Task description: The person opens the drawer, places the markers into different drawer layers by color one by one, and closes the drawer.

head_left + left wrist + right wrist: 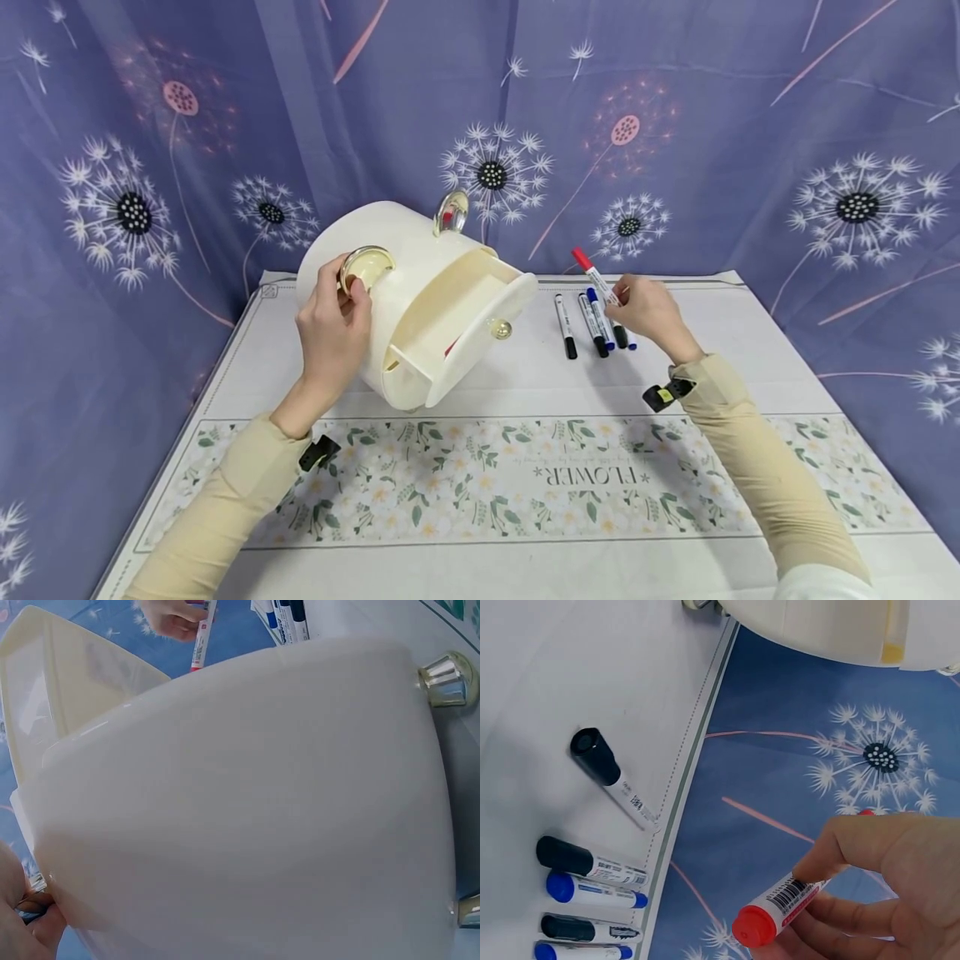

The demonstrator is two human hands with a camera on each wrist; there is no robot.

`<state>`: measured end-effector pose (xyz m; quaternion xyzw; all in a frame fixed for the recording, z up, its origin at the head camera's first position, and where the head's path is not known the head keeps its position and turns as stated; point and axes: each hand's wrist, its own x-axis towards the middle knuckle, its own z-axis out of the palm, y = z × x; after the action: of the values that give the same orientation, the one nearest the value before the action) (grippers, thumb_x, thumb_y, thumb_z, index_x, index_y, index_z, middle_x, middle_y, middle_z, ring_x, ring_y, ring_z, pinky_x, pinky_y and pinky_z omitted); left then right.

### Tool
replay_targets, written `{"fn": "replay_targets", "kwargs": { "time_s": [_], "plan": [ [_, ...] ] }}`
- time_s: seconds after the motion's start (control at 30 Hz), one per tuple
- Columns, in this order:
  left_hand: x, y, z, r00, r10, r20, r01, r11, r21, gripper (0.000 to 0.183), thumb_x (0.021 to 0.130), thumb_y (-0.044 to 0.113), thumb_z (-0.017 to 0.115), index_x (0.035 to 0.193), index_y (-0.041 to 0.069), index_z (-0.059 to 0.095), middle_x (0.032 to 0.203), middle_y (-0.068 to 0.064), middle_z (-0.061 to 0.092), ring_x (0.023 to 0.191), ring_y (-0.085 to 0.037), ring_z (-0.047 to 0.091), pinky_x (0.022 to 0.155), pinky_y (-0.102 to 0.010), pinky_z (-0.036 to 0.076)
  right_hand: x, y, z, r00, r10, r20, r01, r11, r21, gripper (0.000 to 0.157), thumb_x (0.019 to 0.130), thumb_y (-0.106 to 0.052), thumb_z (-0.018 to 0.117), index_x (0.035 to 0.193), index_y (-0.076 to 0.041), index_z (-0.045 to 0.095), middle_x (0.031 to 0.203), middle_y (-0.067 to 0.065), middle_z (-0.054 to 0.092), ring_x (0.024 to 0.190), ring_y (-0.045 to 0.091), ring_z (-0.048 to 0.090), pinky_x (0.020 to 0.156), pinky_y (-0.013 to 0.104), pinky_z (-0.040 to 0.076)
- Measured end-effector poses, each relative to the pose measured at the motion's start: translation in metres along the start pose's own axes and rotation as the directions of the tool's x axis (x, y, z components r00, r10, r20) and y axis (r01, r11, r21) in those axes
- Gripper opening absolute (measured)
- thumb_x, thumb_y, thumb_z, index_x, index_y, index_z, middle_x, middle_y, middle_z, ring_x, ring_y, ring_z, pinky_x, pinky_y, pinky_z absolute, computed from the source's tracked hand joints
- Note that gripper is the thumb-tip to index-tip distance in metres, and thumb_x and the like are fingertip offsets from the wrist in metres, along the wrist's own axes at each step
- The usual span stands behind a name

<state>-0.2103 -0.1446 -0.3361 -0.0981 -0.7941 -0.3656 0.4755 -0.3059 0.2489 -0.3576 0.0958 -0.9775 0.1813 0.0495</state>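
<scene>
My left hand (333, 333) grips a gold ring handle (377, 252) on a white rounded box (352, 221), which is tilted toward the right. Its drawer (517, 292), with a gold knob (501, 329), stands pulled out; a bit of red shows inside. Whether the box touches the table is hidden. To the right, my right hand (648, 312) pinches a white marker with a red cap (582, 259), held above the table. In the right wrist view, the marker's red end (754, 926) points down and left.
Several black and blue markers (566, 325) lie beside the right hand on the table. A second gold ring (452, 212) sits on the box. Gold feet (450, 679) show beneath it. A floral strip (465, 483) crosses the table; a blue-purple curtain (390, 125) hangs behind.
</scene>
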Motion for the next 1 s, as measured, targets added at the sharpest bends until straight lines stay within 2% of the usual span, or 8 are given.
{"fn": "replay_targets", "kwargs": {
  "time_s": [0.37,0.6,1.0],
  "plan": [
    [0.0,-0.003,0.002,1.0,0.011,-0.003,-0.011,1.0,-0.001,0.029,0.09,0.008,0.047,0.116,-0.004,0.052,0.103,-0.024,0.064,0.084,-0.033,0.068,0.065,-0.035,0.055,-0.003,-0.01,-0.007,0.999,-0.033,-0.029,0.035,0.998,0.043,0.023,0.077,-0.014,0.058,0.094,0.001,0.06,0.082,0.018,0.067,0.058,0.02,0.057,0.056,0.032,0.041],
    [0.0,-0.003,0.003,1.0,0.01,-0.008,-0.01,1.0,-0.005,0.029,0.09,0.009,0.047,0.116,-0.003,0.052,0.103,-0.023,0.064,0.084,-0.033,0.068,0.065,-0.036,0.055,-0.007,-0.022,-0.012,0.998,-0.051,-0.042,0.054,0.995,0.08,0.025,0.078,-0.013,0.058,0.098,0.002,0.061,0.086,0.02,0.068,0.066,0.025,0.063,0.063,0.039,0.046],
    [0.0,-0.003,0.004,1.0,0.016,-0.011,-0.016,1.0,-0.005,0.029,0.09,0.008,0.047,0.116,-0.003,0.052,0.103,-0.024,0.064,0.084,-0.033,0.068,0.065,-0.036,0.055,-0.008,-0.029,-0.014,0.991,-0.081,-0.104,0.092,0.99,0.106,0.024,0.077,-0.011,0.063,0.098,0.001,0.063,0.085,0.019,0.069,0.071,0.027,0.065,0.068,0.043,0.049]
  ]
}}
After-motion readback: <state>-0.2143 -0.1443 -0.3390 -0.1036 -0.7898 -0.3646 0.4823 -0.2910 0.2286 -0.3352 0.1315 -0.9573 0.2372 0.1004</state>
